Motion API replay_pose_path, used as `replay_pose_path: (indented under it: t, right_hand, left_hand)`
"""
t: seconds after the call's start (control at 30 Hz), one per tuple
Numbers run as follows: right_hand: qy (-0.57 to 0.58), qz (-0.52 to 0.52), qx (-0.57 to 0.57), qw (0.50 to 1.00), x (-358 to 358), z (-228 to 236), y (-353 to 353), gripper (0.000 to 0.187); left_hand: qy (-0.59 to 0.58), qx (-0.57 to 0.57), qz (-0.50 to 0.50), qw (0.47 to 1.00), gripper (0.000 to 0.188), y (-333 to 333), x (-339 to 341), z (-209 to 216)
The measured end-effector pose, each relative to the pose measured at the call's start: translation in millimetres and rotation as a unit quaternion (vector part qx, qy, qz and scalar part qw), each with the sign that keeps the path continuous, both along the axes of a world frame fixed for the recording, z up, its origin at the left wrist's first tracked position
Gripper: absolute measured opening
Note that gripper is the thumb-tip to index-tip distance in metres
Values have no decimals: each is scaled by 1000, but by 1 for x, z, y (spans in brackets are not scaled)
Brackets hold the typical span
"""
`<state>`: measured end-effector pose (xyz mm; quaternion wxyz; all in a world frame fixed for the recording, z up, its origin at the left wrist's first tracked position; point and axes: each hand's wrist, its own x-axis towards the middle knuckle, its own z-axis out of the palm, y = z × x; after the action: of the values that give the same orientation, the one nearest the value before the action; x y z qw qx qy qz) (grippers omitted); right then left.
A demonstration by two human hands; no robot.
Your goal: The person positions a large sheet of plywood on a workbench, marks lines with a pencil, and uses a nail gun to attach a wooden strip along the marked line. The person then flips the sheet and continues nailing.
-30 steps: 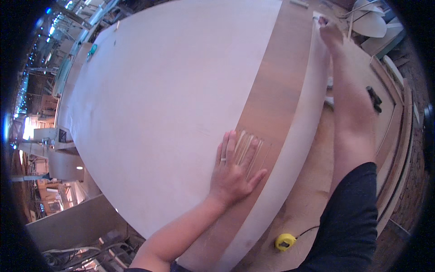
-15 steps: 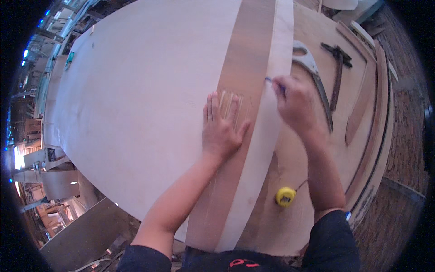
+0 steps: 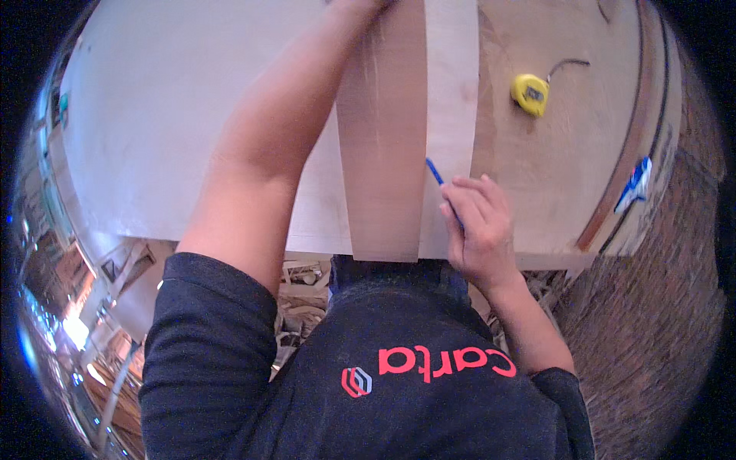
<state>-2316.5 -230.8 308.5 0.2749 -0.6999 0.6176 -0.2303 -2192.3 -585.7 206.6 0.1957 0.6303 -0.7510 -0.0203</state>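
Note:
My right hand (image 3: 484, 230) is closed around a slim blue pencil (image 3: 435, 170). The pencil's tip meets the edge where a long brown wooden strip (image 3: 383, 153) lies over a pale board (image 3: 451, 115). Across the left part of the panel reaches my left forearm (image 3: 284, 115); its hand lies past the upper edge, so its fingers are hidden. To the right of the strip rests a yellow tape measure (image 3: 529, 95) with a dark wrist cord.
A wide pale panel (image 3: 176, 92) spreads to the left. Along the table's right side run curved dark wooden strips (image 3: 625, 153), with a blue and white object (image 3: 635, 184) on them. Wood offcuts (image 3: 303, 299) lie below the near edge.
My right hand has come down the strip's right edge toward my body with the pencil. The view has tilted down, so my left hand, flat on the strip before, has left the picture.

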Motion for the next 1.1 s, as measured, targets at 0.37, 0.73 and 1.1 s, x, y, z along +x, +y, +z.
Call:
replay_pose_path:
  t: [0.37,0.73,1.1]
  right_hand:
    - [12,-186,51,981,74,28,151,13]
    - [190,-283,230,911,153,-12,105,101]
    - [208,-337,228,889,195,-13,83,132]
  left_hand:
    - [-8,58,-45,997,81,-2,15,3]
    - [73,-40,85,993,80,147,315,1]
    - [-3,45,158,986,71,282,559,-4]
